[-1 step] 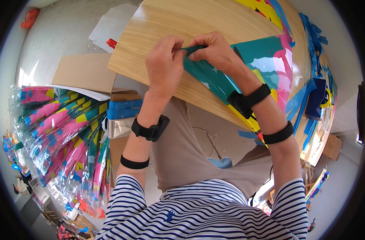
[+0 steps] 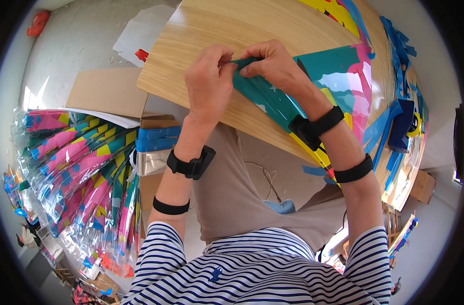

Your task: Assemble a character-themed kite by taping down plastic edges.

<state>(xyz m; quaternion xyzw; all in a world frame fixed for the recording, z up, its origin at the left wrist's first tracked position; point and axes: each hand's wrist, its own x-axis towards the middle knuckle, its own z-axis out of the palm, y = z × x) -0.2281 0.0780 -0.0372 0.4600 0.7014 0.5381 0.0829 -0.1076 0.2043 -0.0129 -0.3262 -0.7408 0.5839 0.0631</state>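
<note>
A long, glossy, folded sheet (image 2: 272,96) in green, pink and yellow lies across the wooden table, its shine like clear plastic. Its narrow green end points left, to where both hands meet. My left hand (image 2: 209,76) is closed in a pinch at that tip, fingers curled. Close beside it, my right hand (image 2: 267,63) pinches the green edge between thumb and forefinger. The exact tip between the hands is partly hidden by my left fingers. My right forearm passes over the sheet and covers part of it.
The wooden table (image 2: 191,35) has blue tape strips (image 2: 394,40) and a dark blue tape dispenser (image 2: 402,124) at its right. A fanned pile of clear-wrapped colourful packages (image 2: 84,173) lies at left, near an open cardboard box (image 2: 107,91). A yellow printed sheet (image 2: 333,12) sits at the far edge.
</note>
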